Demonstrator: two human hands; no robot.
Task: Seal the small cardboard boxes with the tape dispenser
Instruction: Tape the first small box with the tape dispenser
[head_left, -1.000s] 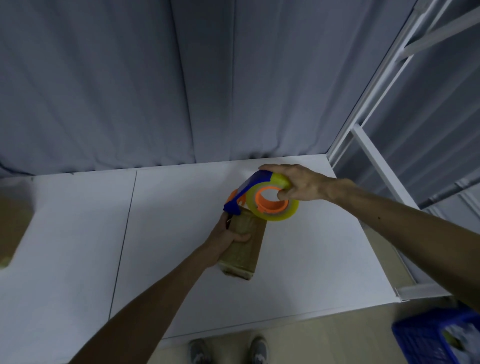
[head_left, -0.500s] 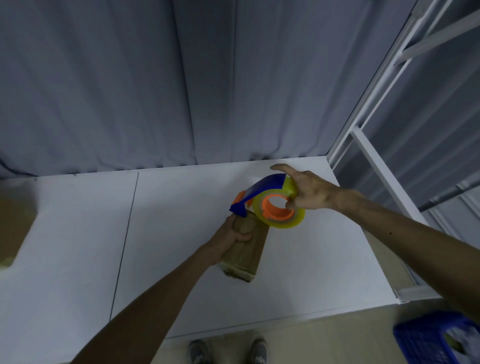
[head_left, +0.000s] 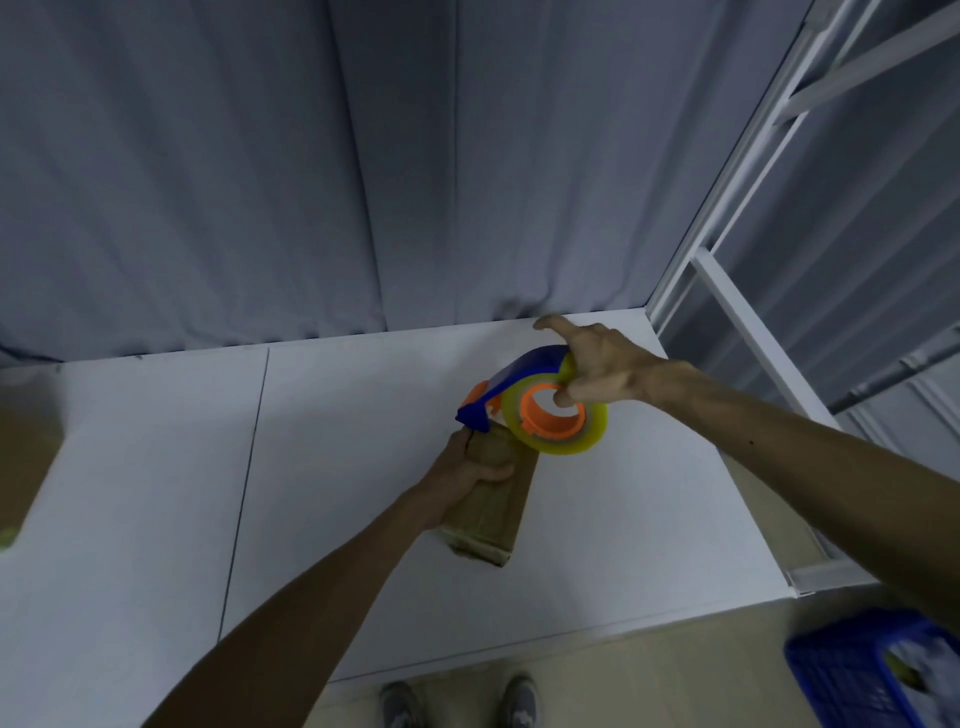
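**On the white table: dispenser at the far end of a small box**

Near the right end of the table (head_left: 363, 467), the left hand (head_left: 470, 470) is wrapped round the far part of the small cardboard box (head_left: 493, 514). Its thumb lies across the top face, so that grip is clamped on the box. The box lies flat and lengthwise, its near end toward the table's front edge.

The right hand (head_left: 597, 364) holds the tape dispenser (head_left: 530, 415) at the box's far end. One digit is hooked into the orange hub, the palm is over the yellow roll, and the forefinger points out straight; this grip is closed on the dispenser.

The box looks light and thin-walled. It would likely slide or dent under a hard pull, so holding it by its sides close to the taping end seems sound. The dispenser is rigid plastic, best held around the roll and blue shroud, away from the cutting edge.

The dispenser's mouth and blade are hidden behind the blue nose and the left hand. I cannot tell whether tape is touching the cardboard, nor whether the flaps are closed. A brown shape (head_left: 26, 452) at the far left edge is too blurred to name. A blue crate (head_left: 857, 670) is cut off at the lower right.
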